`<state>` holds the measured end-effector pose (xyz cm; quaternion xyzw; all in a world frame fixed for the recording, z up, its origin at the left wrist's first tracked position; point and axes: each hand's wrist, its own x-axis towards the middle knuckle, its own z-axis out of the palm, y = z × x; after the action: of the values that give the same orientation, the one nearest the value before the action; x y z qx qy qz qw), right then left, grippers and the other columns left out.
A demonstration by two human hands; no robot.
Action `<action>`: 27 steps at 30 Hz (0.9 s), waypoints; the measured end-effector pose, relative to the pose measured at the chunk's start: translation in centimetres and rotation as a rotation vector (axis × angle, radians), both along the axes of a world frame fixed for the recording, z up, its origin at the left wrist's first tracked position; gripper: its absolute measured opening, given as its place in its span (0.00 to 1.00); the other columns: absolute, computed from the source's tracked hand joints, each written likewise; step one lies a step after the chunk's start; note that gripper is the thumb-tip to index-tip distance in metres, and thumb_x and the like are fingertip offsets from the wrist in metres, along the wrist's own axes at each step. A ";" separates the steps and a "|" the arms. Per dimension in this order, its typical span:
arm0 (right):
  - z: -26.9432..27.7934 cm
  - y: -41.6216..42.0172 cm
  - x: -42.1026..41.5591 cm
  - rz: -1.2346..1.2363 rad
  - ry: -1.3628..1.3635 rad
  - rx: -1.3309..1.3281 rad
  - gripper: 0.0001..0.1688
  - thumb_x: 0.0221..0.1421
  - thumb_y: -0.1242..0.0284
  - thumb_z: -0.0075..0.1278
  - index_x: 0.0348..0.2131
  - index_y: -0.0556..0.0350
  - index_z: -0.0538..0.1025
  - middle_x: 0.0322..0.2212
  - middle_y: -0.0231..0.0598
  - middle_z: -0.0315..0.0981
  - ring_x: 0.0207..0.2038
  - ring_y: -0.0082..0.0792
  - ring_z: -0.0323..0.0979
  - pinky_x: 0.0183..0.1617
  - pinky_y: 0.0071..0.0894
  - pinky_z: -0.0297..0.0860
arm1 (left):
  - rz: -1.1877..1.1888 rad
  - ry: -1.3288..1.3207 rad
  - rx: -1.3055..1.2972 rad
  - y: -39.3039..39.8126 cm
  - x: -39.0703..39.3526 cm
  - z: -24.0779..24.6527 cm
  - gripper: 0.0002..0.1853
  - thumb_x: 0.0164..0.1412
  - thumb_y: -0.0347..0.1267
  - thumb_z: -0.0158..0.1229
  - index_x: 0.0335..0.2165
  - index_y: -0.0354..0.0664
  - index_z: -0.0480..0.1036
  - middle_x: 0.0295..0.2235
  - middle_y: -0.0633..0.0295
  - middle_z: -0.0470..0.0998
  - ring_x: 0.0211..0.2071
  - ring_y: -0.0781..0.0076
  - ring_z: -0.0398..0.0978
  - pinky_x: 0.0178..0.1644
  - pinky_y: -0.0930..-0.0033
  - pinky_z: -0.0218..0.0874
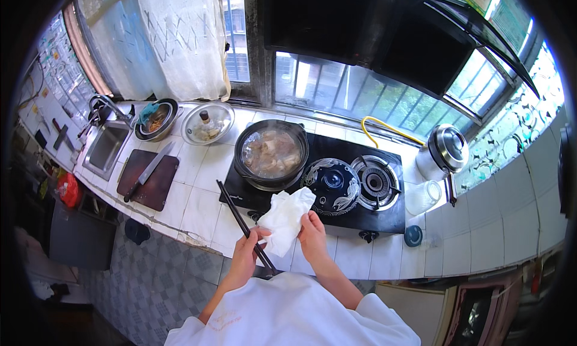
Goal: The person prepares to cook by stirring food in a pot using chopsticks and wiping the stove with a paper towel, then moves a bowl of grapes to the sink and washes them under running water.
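Note:
My left hand point(245, 253) holds a pair of dark chopsticks point(242, 222) and pinches the left edge of a crumpled white paper towel point(286, 217). The towel's right edge is between the thumb and fingers of my right hand point(312, 233). Beyond the towel, a black clay pot point(239, 163) stands uncovered on the left burner of a black gas stove point(360, 145); pieces of meat point(272, 154) lie in its steaming broth. A black pot lid with white patterns point(331, 186) rests on the stove, between the pot and the bare right burner point(375, 182).
Left of the stove are a glass lid point(208, 123) over food, nested bowls point(157, 120), a kitchen knife point(151, 168) on a dark cutting board point(144, 184), and a metal sink point(106, 147). To the right stand a metal pot point(444, 150) and a glass jar point(423, 198). A yellow hose point(392, 129) runs behind the stove.

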<state>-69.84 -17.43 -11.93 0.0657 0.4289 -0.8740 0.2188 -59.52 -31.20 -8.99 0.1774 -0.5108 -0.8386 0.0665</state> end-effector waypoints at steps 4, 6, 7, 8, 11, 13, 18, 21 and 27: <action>-0.7 1.5 -2.1 0.044 -0.007 -0.044 0.06 0.58 0.72 0.40 0.36 0.51 0.67 0.32 0.24 0.67 0.36 0.17 0.65 0.42 0.23 0.62 | 0.149 0.074 -0.173 0.7 -1.3 1.3 0.18 0.64 0.37 0.38 0.33 0.35 0.71 0.45 0.52 0.68 0.44 0.71 0.66 0.49 0.69 0.56; -1.2 2.0 -2.7 0.085 0.002 -0.064 0.06 0.58 0.73 0.41 0.37 0.51 0.67 0.34 0.25 0.68 0.38 0.18 0.66 0.42 0.22 0.62 | 0.136 0.109 -0.241 0.8 -1.7 2.1 0.17 0.63 0.36 0.38 0.32 0.35 0.71 0.46 0.54 0.68 0.44 0.71 0.67 0.49 0.68 0.55; -1.2 2.0 -2.9 0.109 -0.019 -0.109 0.07 0.57 0.73 0.41 0.38 0.52 0.67 0.35 0.26 0.68 0.39 0.20 0.66 0.43 0.24 0.62 | 0.130 0.108 -0.310 1.0 -1.9 2.5 0.17 0.63 0.36 0.39 0.33 0.35 0.71 0.45 0.55 0.69 0.43 0.70 0.67 0.49 0.69 0.55; -1.2 2.0 -3.2 0.131 -0.040 -0.154 0.08 0.57 0.73 0.42 0.38 0.52 0.67 0.36 0.26 0.68 0.40 0.21 0.66 0.44 0.25 0.62 | 0.123 0.106 -0.379 1.2 -2.1 3.0 0.17 0.63 0.36 0.40 0.33 0.34 0.71 0.44 0.57 0.70 0.43 0.70 0.67 0.50 0.69 0.55; -1.1 1.9 -3.2 0.280 -0.153 -0.379 0.13 0.57 0.71 0.42 0.43 0.54 0.66 0.41 0.32 0.67 0.45 0.29 0.66 0.50 0.33 0.61 | 0.153 0.069 -0.607 2.1 -2.3 3.5 0.16 0.62 0.35 0.41 0.35 0.35 0.72 0.41 0.59 0.72 0.42 0.73 0.67 0.46 0.72 0.56; -1.1 1.9 -3.1 0.391 -0.250 -0.544 0.18 0.57 0.69 0.40 0.47 0.55 0.64 0.45 0.36 0.65 0.49 0.34 0.64 0.54 0.38 0.58 | 0.194 0.048 -0.810 2.6 -2.5 4.1 0.15 0.61 0.35 0.43 0.35 0.35 0.72 0.40 0.61 0.72 0.42 0.73 0.65 0.46 0.72 0.55; -2.2 1.9 -1.7 0.558 -0.385 -0.825 0.27 0.59 0.64 0.36 0.55 0.55 0.58 0.52 0.42 0.59 0.54 0.40 0.58 0.59 0.45 0.51 | 0.074 0.007 -0.983 2.0 -2.6 1.5 0.16 0.59 0.37 0.48 0.40 0.40 0.74 0.43 0.59 0.71 0.47 0.63 0.58 0.53 0.64 0.49; -2.9 1.8 -1.1 0.548 -0.408 -0.809 0.27 0.57 0.64 0.39 0.54 0.54 0.58 0.50 0.41 0.61 0.53 0.39 0.60 0.58 0.44 0.53 | -0.042 -0.030 -0.602 2.0 -2.3 0.7 0.17 0.60 0.37 0.46 0.42 0.39 0.73 0.52 0.55 0.60 0.53 0.60 0.54 0.56 0.63 0.46; -0.8 1.6 -1.3 0.606 -0.073 -0.658 0.27 0.55 0.65 0.46 0.52 0.50 0.60 0.47 0.37 0.65 0.47 0.35 0.66 0.51 0.38 0.63 | 0.067 0.155 -1.236 3.2 -2.4 2.9 0.16 0.57 0.35 0.48 0.40 0.36 0.73 0.59 0.49 0.48 0.57 0.48 0.46 0.59 0.54 0.40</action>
<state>-71.18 -15.80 -12.69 -0.1050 0.1201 -0.8575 0.4891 -61.91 -28.01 -6.11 0.0605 -0.8894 -0.3961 0.2200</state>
